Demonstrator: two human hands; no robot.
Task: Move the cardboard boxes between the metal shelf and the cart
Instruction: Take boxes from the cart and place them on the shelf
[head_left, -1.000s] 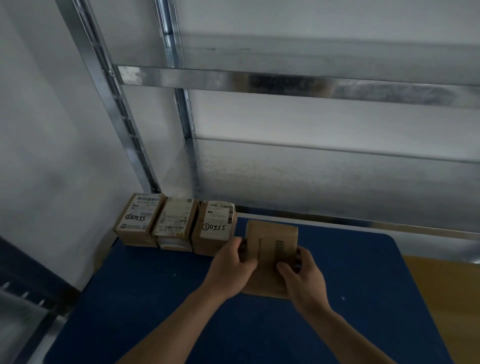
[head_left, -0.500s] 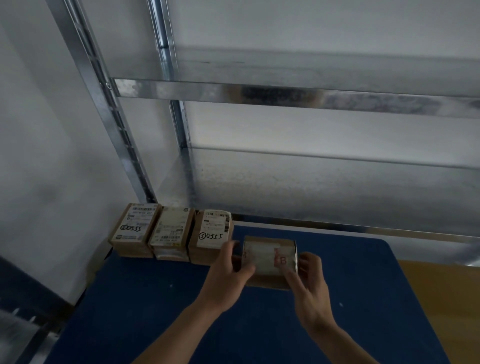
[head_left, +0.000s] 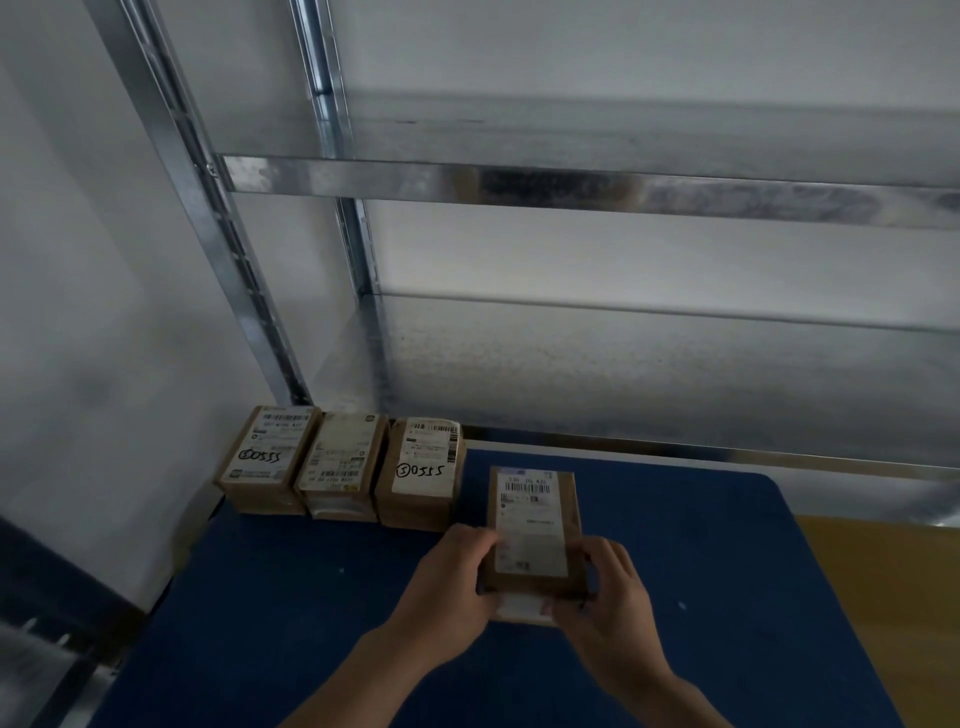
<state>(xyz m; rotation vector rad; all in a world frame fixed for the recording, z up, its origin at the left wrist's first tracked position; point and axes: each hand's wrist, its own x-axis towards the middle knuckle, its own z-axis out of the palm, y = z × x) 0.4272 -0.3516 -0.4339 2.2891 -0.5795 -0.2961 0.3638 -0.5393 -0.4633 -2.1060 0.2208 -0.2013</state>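
A small cardboard box (head_left: 532, 525) with a white label on top lies on the blue cart top (head_left: 701, 545). My left hand (head_left: 452, 577) grips its near left corner and my right hand (head_left: 608, 587) grips its near right corner. Three more labelled cardboard boxes stand in a row at the cart's far left: one (head_left: 267, 460), a second (head_left: 340, 465) and a third (head_left: 421, 470). The held box sits just right of this row, apart from it. Behind the cart rises the metal shelf (head_left: 571, 182).
The shelf's slotted uprights (head_left: 208, 218) stand at the left beside a white wall. A lower shelf board (head_left: 675, 374) lies behind the cart's far edge. A wooden surface (head_left: 893, 597) shows to the cart's right. Dark framework (head_left: 41, 613) is at the lower left.
The box was turned in my hands: first a plain side faced up, then an end, now the labelled face. It now lies flat on the blue cart top.
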